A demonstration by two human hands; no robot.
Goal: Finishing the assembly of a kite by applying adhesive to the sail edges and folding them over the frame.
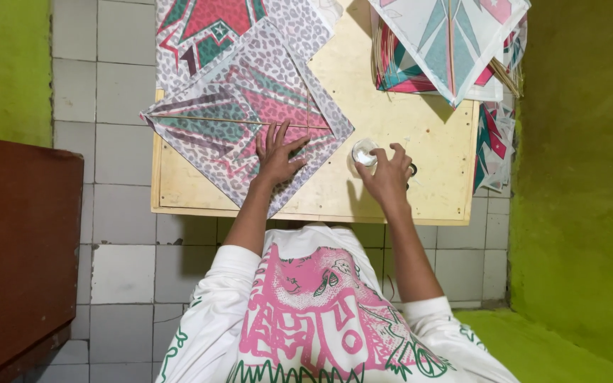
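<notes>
Currently: left hand (276,157), fingers spread flat, pressing a diamond kite (246,113) on the wooden board (420,142); its crossed sticks look already in place. Right hand (386,174), right of that kite, fingers curled on a small clear jar (363,152), perhaps glue. Stacked kites (455,42) at the board's far right corner look finished; another kite (207,28) lies beyond the pressed one.

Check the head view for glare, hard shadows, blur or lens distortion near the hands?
Head view: lighting soft and even, no glare on the pale wooden board. Short soft shadows lie beside the right hand and under the stack of white, teal and pink paper kites. The left hand, flat on the leopard-print diamond paper kite, looks sharp; the small clear round container is washed out. Wall edges bow slightly.
</notes>
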